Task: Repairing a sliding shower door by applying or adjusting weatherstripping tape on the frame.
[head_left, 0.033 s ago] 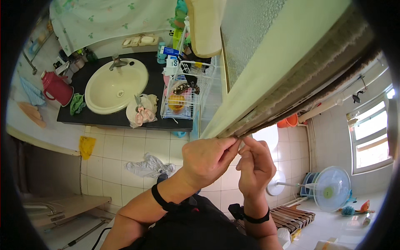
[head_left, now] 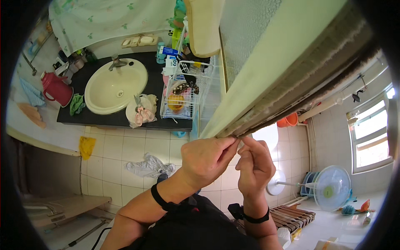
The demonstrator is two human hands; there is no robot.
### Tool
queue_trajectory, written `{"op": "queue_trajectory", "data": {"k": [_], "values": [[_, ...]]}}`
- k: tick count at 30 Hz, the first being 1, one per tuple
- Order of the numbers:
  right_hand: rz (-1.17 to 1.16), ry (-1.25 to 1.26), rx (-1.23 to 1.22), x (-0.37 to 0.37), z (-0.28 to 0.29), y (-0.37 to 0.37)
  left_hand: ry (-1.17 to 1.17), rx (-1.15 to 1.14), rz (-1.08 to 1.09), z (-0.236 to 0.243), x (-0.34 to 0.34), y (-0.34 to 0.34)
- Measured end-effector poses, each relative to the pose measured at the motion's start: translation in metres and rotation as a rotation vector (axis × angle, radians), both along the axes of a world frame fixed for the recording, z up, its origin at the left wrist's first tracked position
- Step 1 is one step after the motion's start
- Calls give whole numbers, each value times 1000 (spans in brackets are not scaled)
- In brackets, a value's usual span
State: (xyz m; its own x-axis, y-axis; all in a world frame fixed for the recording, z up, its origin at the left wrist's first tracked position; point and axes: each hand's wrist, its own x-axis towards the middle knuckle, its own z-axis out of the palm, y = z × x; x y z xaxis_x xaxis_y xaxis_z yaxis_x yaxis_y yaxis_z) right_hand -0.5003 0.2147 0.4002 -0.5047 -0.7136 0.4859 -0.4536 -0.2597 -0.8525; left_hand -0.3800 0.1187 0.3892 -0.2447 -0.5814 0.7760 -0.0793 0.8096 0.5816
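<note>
A tall cream frame edge (head_left: 281,66), with a grey-brown fuzzy strip (head_left: 308,71) along it and frosted glass (head_left: 246,25) beside it, runs down to my hands. My left hand (head_left: 206,160) is closed, thumb and finger pinched at the strip's lower part; exactly what lies between them is too small to make out. Just right of it, my right hand (head_left: 254,168) is also closed, fingers curled, with the index fingertip touching the strip beside the left fingertips. Anything inside its fingers is hidden.
A dark counter (head_left: 75,116) holds a basin (head_left: 100,87), red kettle (head_left: 56,87), scissors (head_left: 143,114) and wire rack (head_left: 183,108). Cloths (head_left: 146,166) lie on the tiles (head_left: 133,187). At right are a fan (head_left: 333,187), wooden slats (head_left: 291,218), orange bucket (head_left: 287,121) and window (head_left: 371,133).
</note>
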Motion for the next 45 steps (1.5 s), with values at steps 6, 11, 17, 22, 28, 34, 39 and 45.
{"op": "queue_trajectory", "data": {"k": [6,11,17,22,28,34,39,45], "values": [[-5,56,38,-5,5,0,22,-71,34,-2,-5,-1],[14,55,-28,-6,3,-5,52,-76,46,2,-11,3],[19,97,-54,-6,3,-6,-31,1,44,4,-3,9],[27,181,-89,-7,5,-9,-9,-12,81,-2,-3,5],[12,131,-40,-10,0,-5,-8,-1,79,1,1,3],[-11,-133,29,-14,-2,-6,98,173,116,-4,-4,14],[54,-214,53,-15,-3,-10,333,575,-21,-4,-7,13],[157,-603,120,-24,-4,-8,341,649,-66,0,-5,9]]}}
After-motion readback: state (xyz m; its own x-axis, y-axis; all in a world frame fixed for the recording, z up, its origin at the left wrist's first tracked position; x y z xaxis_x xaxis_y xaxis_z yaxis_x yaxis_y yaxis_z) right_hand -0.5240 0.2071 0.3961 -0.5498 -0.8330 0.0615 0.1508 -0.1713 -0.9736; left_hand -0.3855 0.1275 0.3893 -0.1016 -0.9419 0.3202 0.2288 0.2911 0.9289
